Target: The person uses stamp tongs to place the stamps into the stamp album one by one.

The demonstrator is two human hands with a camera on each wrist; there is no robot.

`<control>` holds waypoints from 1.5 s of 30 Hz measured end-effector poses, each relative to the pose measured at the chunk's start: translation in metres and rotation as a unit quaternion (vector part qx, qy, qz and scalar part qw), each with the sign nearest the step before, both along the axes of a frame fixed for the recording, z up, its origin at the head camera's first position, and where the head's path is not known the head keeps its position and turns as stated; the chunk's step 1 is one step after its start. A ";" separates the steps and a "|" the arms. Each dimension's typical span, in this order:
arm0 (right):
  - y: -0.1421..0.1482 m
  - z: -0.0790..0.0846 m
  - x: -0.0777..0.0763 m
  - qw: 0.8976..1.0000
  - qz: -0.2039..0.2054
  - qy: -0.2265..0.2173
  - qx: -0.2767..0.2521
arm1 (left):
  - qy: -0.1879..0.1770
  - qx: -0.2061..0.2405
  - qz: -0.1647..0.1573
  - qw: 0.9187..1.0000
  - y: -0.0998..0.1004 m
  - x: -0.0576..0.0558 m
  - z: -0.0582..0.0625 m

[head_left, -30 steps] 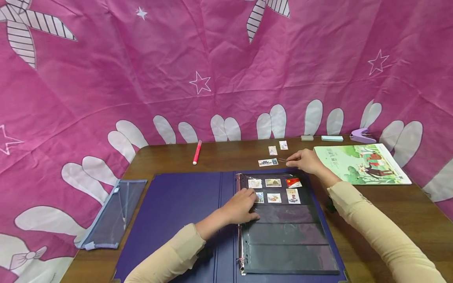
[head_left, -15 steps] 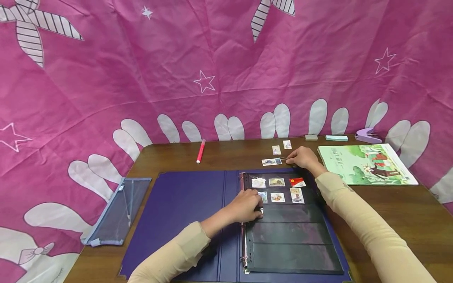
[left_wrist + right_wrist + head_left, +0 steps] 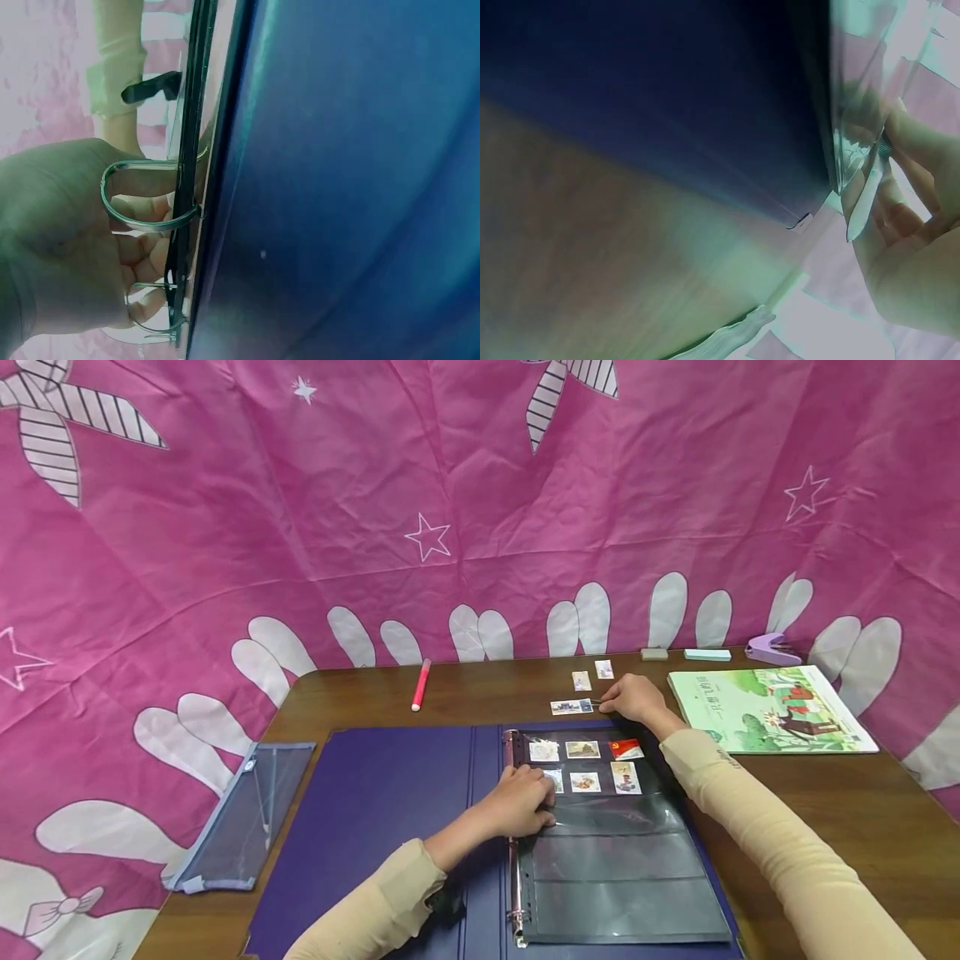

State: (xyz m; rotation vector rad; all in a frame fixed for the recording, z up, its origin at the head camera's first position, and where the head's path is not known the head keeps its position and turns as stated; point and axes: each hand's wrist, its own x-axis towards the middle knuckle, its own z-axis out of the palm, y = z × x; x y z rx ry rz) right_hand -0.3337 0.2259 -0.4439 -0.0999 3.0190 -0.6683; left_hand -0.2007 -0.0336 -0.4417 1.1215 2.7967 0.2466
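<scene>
My right hand (image 3: 633,698) pinches a pair of metal tweezers (image 3: 865,199), whose tips meet the right edge of a wide stamp (image 3: 572,707) lying on the wooden table. Two smaller stamps, one (image 3: 581,681) and another (image 3: 603,669), lie just behind it. My left hand (image 3: 517,802) rests with relaxed fingers on the black pocket page (image 3: 622,910) of an open blue ring binder (image 3: 390,810). Two rows of stamps fill the page's upper pockets, among them a red one (image 3: 626,750); the left fingers partly cover one stamp. Metal rings (image 3: 142,223) stand close by the left palm.
A green picture book (image 3: 772,710) lies to the right. Along the back edge are a grey eraser (image 3: 654,654), a pale blue bar (image 3: 707,655) and a purple curved object (image 3: 771,649). A red marker (image 3: 421,685) and a mesh zip pouch (image 3: 243,818) lie to the left.
My right hand has shifted slightly left, bringing the tweezers' tips up to the wide stamp's edge. The left hand stays on the page. The head view sways a little.
</scene>
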 end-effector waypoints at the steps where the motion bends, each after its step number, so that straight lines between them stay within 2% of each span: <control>1: -0.001 -0.001 0.001 1.000 0.003 -0.001 0.002 | -0.002 0.002 0.000 1.000 -0.001 0.000 -0.001; 8: -0.003 -0.002 0.005 1.000 0.007 -0.006 0.008 | -0.003 0.009 -0.007 1.000 -0.002 0.002 -0.003; 16: 0.004 -0.004 0.008 1.000 0.018 -0.009 0.002 | -0.031 0.036 0.007 0.999 -0.003 0.005 -0.007; 22: 0.009 -0.004 0.014 0.999 0.002 -0.007 -0.052 | -0.046 0.051 0.003 0.998 -0.004 0.003 -0.009; 27: 0.009 0.011 0.030 0.990 -0.015 0.002 -0.138 | -0.078 0.087 -0.014 0.993 -0.004 -0.004 -0.008; 31: 0.002 0.022 0.050 0.983 0.012 -0.019 -0.182 | -0.114 0.142 -0.005 0.983 -0.003 -0.013 -0.010; 36: -0.007 0.020 0.072 0.977 0.064 -0.072 -0.189 | -0.135 0.183 0.008 0.974 -0.005 -0.020 -0.011; 41: -0.010 0.013 0.085 0.970 0.102 -0.119 -0.189 | -0.137 0.199 0.012 0.970 -0.008 -0.023 -0.011; 45: -0.009 0.012 0.088 0.955 0.147 -0.147 -0.211 | -0.139 0.213 0.015 0.967 -0.009 -0.024 -0.011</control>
